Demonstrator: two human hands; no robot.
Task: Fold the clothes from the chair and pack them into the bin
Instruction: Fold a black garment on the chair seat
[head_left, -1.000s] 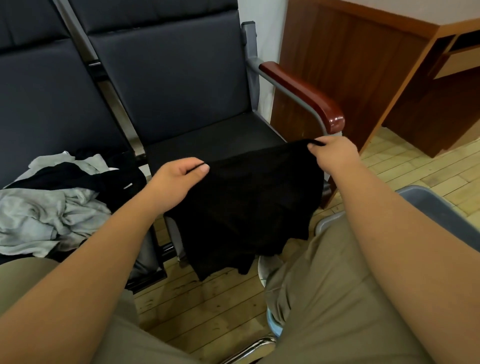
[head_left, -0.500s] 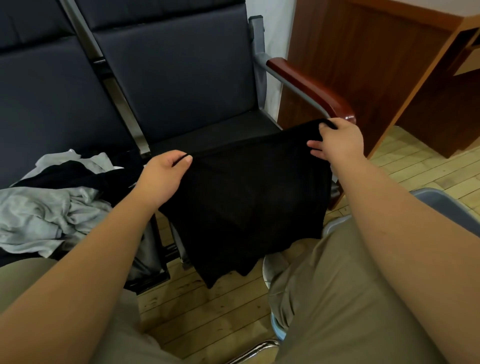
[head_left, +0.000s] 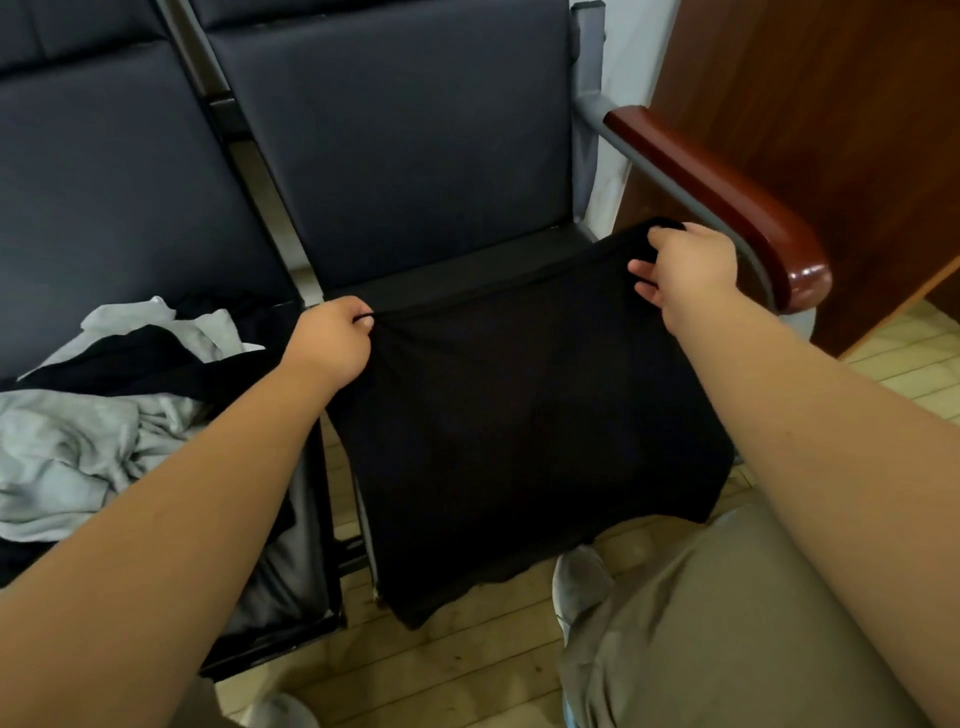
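In the head view, both hands hold 1 black garment (head_left: 519, 415) by its top edge, spread over the front of the right-hand seat (head_left: 447, 278). The left hand (head_left: 332, 338) pinches the left corner between thumb and curled fingers. The right hand (head_left: 685, 265) clutches the right corner, close to the armrest (head_left: 727, 197). Holding the 2 corners apart draws the edge taut, probably so that the cloth lies flat on the seat for folding.

The lower part hangs past the seat front toward the plank floor (head_left: 441, 665), its hem uneven. The fabric looks thin, matte and limp, but it is too dark to make out seams or what kind of garment it is. The seat padding is smooth and dark, and the armrest is glossy reddish wood on a grey metal frame.

A crumpled pile of grey and black clothes (head_left: 78, 441) lies on the left-hand seat. No bin can be made out here.
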